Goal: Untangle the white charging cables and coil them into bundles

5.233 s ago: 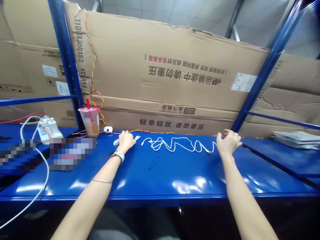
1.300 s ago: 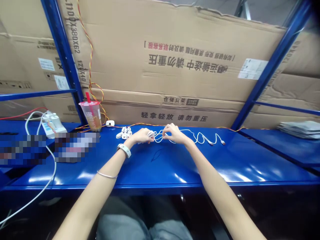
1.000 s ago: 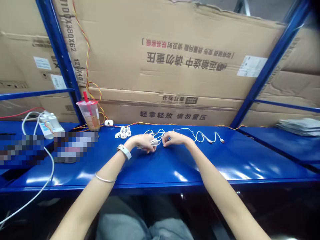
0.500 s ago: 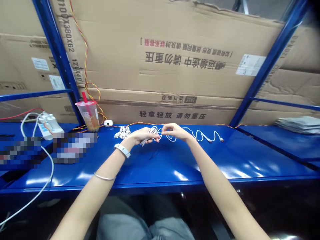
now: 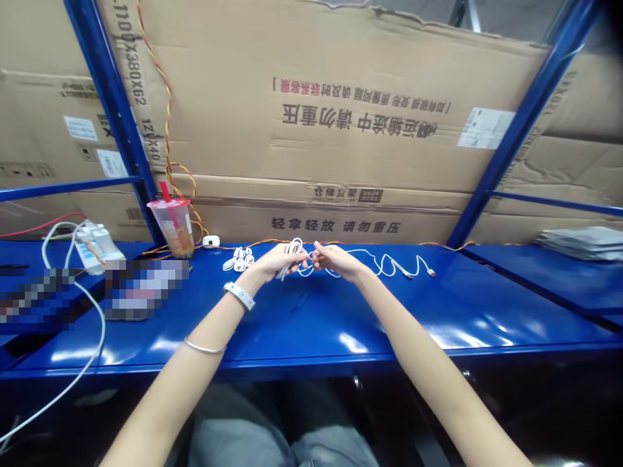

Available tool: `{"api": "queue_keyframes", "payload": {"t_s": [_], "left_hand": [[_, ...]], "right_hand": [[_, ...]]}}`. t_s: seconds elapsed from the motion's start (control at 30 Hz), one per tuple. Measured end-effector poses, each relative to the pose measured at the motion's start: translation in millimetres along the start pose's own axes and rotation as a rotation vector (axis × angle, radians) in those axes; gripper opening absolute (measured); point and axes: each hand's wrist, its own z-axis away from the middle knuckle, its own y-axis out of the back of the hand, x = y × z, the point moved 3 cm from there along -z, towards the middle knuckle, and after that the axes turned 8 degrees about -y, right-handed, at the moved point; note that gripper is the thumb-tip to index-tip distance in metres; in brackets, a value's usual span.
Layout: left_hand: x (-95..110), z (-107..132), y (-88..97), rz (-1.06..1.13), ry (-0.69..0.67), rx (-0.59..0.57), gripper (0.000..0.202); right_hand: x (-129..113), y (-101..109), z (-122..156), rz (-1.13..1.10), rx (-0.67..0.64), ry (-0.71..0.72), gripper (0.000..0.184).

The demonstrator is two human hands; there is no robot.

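A coiled white cable (image 5: 294, 246) is gripped in my left hand (image 5: 271, 263), its loops standing up above the fingers. Close beside it, my right hand (image 5: 339, 261) has curled fingers on a strand of the same cable, with the thumb raised. The fingertips of both hands nearly meet. Beyond my right hand, loose white cable (image 5: 384, 262) lies in waves on the blue table, with a USB-type plug (image 5: 431, 273) at its right end. Left of my left hand sits a group of small white coiled cables (image 5: 239, 259).
A lidded drink cup (image 5: 171, 224) with a red straw and a small white device (image 5: 211, 241) stand at the back left. Farther left is a white power strip (image 5: 100, 246). Large cardboard (image 5: 302, 155) rises behind the blue table (image 5: 341, 324). Flat packets (image 5: 581, 241) are stacked at right.
My right thumb has lifted and the fingers have curled lower, beside the left fingertips. The coil in my left hand has tilted more upright.
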Motion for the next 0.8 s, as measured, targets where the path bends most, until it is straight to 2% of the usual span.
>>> {"api": "queue_keyframes", "payload": {"t_s": [0.07,0.23,0.37,0.63,0.8], "left_hand": [[-0.9,-0.7,-0.1,-0.033,-0.017,0.018,0.032],[-0.6,-1.1,-1.2,-0.150,-0.040,0.094,0.031],[-1.6,-1.5,-4.5,-0.228,-0.073,0.104,0.029],[-8.2,-3.7,-9.4,-0.221,-0.089,0.086,0.027],[-8.6,-4.1,-12.0,-0.188,-0.107,0.103,0.027]], "right_hand": [[3.0,-7.8,-2.3,-0.017,-0.056,-0.020,0.057],[6.7,-19.6,-5.5,0.010,0.070,0.018,0.051],[12.5,-28.1,-8.8,-0.133,0.021,0.027,0.047],[12.6,-24.4,-12.4,-0.221,-0.034,0.160,0.041],[7.5,-22.1,-11.2,-0.123,0.070,0.209,0.045]]}}
